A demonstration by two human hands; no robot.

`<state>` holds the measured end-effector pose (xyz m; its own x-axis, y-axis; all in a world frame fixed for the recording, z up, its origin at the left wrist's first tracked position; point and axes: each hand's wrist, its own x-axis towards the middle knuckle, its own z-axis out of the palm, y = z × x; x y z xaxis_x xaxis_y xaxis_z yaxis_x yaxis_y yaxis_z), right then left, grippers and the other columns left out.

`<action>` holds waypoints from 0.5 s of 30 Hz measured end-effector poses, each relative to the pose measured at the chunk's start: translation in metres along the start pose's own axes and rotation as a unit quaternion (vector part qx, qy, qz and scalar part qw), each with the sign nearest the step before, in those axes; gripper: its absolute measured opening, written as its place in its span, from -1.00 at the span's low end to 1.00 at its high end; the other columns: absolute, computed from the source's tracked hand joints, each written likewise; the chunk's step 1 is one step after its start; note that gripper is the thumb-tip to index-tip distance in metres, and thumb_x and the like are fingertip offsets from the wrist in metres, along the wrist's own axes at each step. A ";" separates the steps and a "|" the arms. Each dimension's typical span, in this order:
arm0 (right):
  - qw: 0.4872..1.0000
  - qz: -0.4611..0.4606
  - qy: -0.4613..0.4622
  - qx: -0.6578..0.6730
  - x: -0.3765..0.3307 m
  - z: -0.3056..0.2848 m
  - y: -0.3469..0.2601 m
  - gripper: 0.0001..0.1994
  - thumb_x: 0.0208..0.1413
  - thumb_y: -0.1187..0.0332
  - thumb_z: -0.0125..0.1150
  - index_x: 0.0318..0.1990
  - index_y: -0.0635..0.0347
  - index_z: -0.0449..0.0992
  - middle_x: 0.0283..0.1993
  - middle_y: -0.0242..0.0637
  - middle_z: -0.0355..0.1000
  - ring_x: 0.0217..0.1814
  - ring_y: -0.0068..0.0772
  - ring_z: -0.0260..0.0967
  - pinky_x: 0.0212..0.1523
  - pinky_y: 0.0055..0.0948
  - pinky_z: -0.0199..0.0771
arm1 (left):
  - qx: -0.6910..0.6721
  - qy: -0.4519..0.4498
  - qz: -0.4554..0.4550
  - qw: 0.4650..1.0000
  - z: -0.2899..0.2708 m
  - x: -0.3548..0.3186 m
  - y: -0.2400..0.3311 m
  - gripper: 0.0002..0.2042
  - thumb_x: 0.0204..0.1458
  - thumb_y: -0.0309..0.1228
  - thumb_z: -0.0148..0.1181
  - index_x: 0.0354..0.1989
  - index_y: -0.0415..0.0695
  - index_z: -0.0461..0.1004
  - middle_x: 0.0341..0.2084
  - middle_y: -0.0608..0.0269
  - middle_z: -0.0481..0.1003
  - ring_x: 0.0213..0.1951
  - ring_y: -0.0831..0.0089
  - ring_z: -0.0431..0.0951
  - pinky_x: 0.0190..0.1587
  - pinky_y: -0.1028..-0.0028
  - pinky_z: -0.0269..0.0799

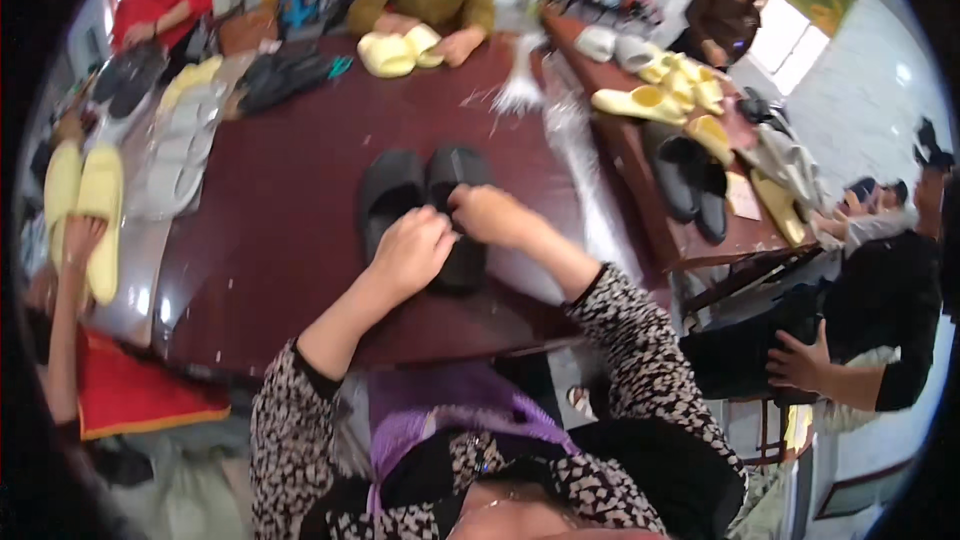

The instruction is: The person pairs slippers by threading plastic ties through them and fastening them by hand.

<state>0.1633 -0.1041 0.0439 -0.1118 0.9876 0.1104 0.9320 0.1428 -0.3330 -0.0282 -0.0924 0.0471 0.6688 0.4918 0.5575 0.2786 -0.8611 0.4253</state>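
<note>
A pair of dark grey slide slippers lies side by side on the dark red table, toes pointing away from me. The left slipper (390,178) and the right slipper (457,162) are partly covered by my hands. My left hand (412,252) is closed over the inner edges of the pair, its fingertips drawn together. Just beyond it, my right hand (490,215) pinches with bent fingers at the right slipper's strap. Something small and pale shows between the two hands, too tiny to name.
The dark red table (270,200) spreads around the pair. White thin strands (518,90) lie at its far right. Clear plastic (585,175) runs along its right edge. Across sits a person with yellow slippers (385,52). At left, another's hand touches yellow slippers (100,180).
</note>
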 end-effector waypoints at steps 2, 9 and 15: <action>0.999 -0.004 0.031 -0.005 -0.003 0.002 -0.001 -0.74 0.03 0.38 0.04 -0.12 0.29 0.46 -0.26 0.12 0.47 -0.16 0.13 0.43 -0.12 -0.07 0.42 | 0.018 0.004 0.000 1.000 0.006 -0.003 0.003 -0.86 0.00 -0.38 0.14 -0.48 -0.20 0.40 -0.45 0.06 0.39 -0.28 0.07 0.43 -0.22 0.18 0.36; 1.000 -0.016 0.012 0.009 -0.016 -0.003 -0.011 -0.72 0.04 0.49 -0.08 -0.13 0.30 0.51 -0.23 0.13 0.47 -0.10 0.09 0.43 -0.09 -0.10 0.43 | 0.007 0.009 0.011 1.000 0.002 -0.020 0.021 -0.89 -0.04 -0.42 0.16 -0.48 -0.19 0.43 -0.49 0.11 0.39 -0.33 0.13 0.44 -0.25 0.24 0.36; 0.998 -0.020 -0.058 -0.008 -0.038 -0.022 -0.016 -0.77 0.00 0.45 -0.07 -0.32 0.31 0.56 -0.32 0.06 0.49 -0.17 0.06 0.45 -0.13 -0.12 0.42 | -0.006 -0.018 0.063 0.998 -0.013 -0.040 0.036 -0.88 -0.04 -0.43 0.17 -0.50 -0.19 0.41 -0.51 0.14 0.38 -0.37 0.18 0.42 -0.26 0.28 0.36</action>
<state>0.1600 -0.1457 0.0653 -0.1872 0.9822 0.0140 0.9310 0.1820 -0.3164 -0.0539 -0.1416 0.0492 0.7227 0.3751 0.5806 0.1826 -0.9137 0.3630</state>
